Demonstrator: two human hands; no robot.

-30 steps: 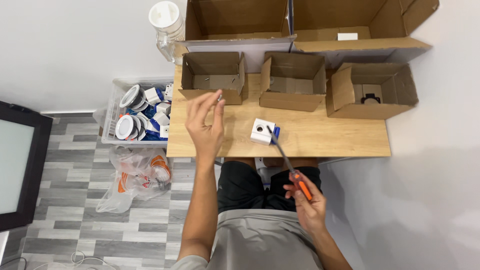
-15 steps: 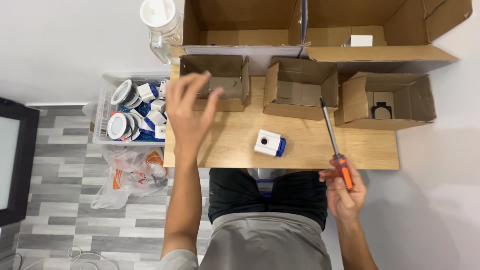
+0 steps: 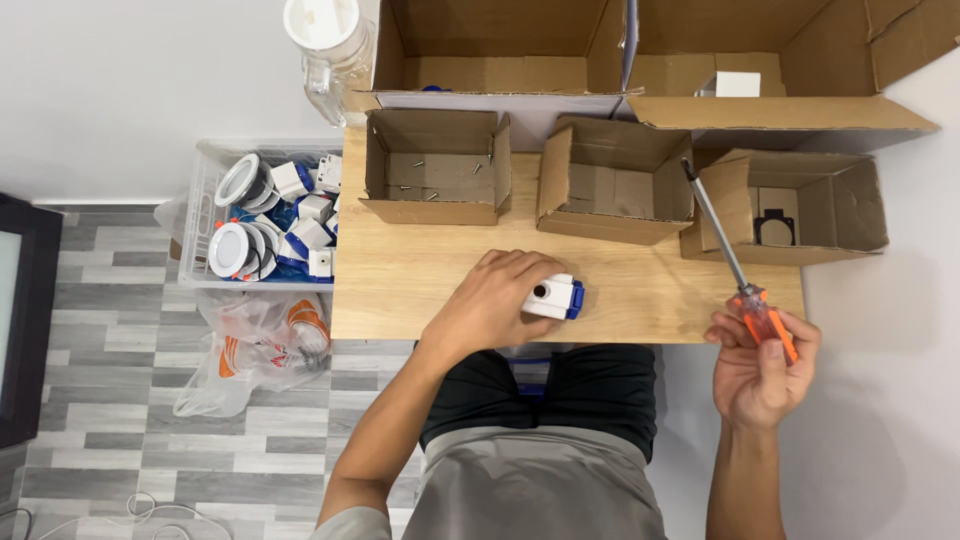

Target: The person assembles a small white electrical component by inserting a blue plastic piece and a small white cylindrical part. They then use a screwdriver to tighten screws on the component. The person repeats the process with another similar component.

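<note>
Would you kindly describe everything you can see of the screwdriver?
The screwdriver has a translucent orange handle with a dark collar and a long, thin metal shaft. The right hand grips the handle, off the wooden table's right front corner. The shaft slants up and to the left, its tip over the corner of an open cardboard box. Nothing else visibly touches it.

The left hand [image 3: 490, 305] rests on a small white-and-blue box [image 3: 553, 297] on the wooden table [image 3: 400, 290]; the right hand [image 3: 762, 370] grips an orange-handled screwdriver [image 3: 740, 275], shaft pointing up.
</note>
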